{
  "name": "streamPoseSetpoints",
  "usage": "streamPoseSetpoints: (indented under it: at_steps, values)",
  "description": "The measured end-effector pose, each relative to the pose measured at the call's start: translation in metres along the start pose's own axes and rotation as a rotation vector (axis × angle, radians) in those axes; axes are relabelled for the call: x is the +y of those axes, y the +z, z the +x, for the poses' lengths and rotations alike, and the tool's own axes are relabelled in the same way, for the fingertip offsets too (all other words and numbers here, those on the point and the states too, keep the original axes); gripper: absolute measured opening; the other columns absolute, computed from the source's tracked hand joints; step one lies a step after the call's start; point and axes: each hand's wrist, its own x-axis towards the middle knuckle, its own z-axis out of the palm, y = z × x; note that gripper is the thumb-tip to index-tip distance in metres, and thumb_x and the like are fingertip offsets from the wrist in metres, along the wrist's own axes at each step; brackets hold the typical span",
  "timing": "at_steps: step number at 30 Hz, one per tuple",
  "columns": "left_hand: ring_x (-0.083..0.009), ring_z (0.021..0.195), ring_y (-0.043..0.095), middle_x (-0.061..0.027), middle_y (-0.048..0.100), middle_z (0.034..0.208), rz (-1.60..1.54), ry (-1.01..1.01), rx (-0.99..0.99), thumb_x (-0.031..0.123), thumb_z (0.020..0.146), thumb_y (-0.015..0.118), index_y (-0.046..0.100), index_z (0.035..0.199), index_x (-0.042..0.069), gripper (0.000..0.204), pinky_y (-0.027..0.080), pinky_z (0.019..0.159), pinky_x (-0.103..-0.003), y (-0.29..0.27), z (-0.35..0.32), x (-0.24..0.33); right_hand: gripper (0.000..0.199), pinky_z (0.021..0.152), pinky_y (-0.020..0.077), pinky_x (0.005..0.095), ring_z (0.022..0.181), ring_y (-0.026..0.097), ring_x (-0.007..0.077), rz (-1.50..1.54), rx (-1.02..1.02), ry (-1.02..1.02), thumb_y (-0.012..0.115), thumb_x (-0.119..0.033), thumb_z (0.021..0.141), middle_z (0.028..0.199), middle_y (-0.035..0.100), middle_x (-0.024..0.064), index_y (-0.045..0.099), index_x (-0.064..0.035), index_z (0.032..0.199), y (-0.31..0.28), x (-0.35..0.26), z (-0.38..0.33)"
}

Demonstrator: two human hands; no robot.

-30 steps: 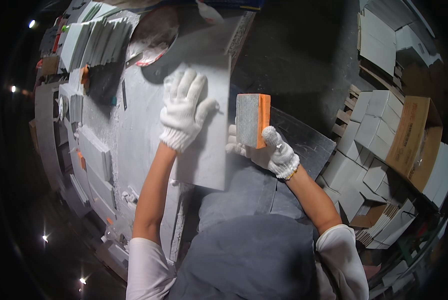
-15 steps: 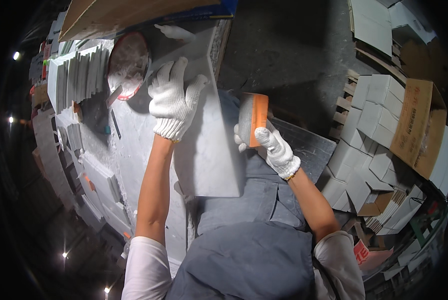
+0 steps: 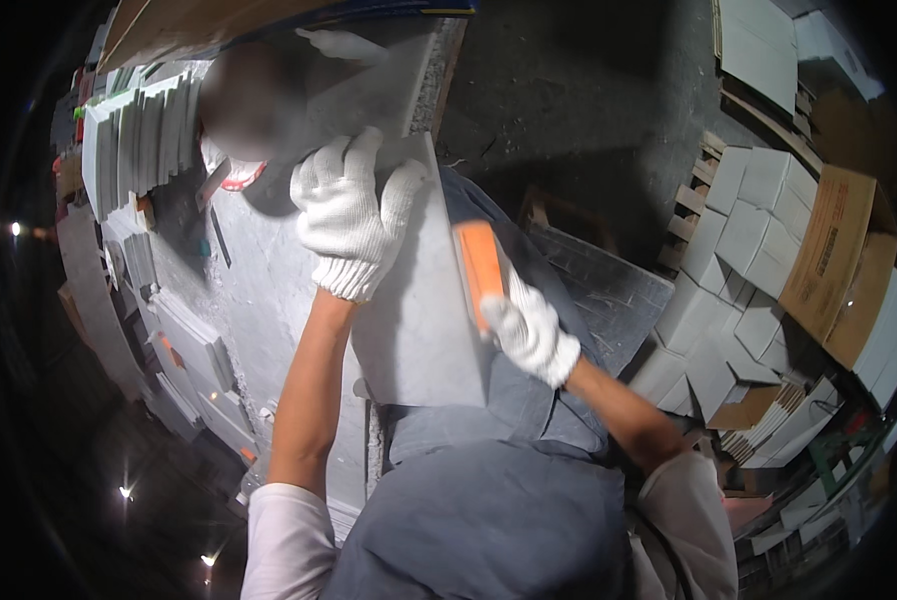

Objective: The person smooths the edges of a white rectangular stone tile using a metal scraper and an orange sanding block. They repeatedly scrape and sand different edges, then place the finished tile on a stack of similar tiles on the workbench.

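Observation:
My left hand (image 3: 344, 215), in a white knit glove, lies with fingers spread on a pale marble-like tile (image 3: 419, 340). The tile rests on the work table (image 3: 279, 290), its right part sticking out past the table edge over my lap. My right hand (image 3: 531, 328), gloved too, grips an orange-backed sanding block (image 3: 482, 268). The block stands on edge against the long right edge of the tile, slightly blurred; whether it touches cannot be made out. My right fingers behind the block are partly hidden.
Thin white tiles (image 3: 139, 145) stand in a row at the far left, beside a red-rimmed bowl (image 3: 241, 180) mostly lost in a dark blur. A white glove (image 3: 344, 45) lies at the back. Stacked white boxes (image 3: 739, 240) and an open cardboard box (image 3: 834, 265) fill the right.
My right hand has brought the sanding block left and down to the tile's edge, turning its grey side toward the tile. My left hand stays on the tile, shifted slightly.

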Motion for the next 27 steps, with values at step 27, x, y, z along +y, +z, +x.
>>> streamPoseSetpoints:
  at_steps: [27]
  values:
    - [-0.0363, 0.102, 0.059, -0.0170, 0.066, 0.106, -0.020, 0.034, 0.061, 0.036, 0.084, 0.074, 0.069, 0.114, 0.005, 0.044, 0.044, 0.092, -0.047, 0.001, 0.002, 0.000, 0.055, 0.060, 0.0543, 0.0311, 0.075, 0.065, 0.0189, 0.464, 0.086, 0.204, 0.064, -0.021, 0.093, 0.108, 0.067, 0.0075, 0.047, -0.0088, 0.143, 0.007, 0.016, -0.008]
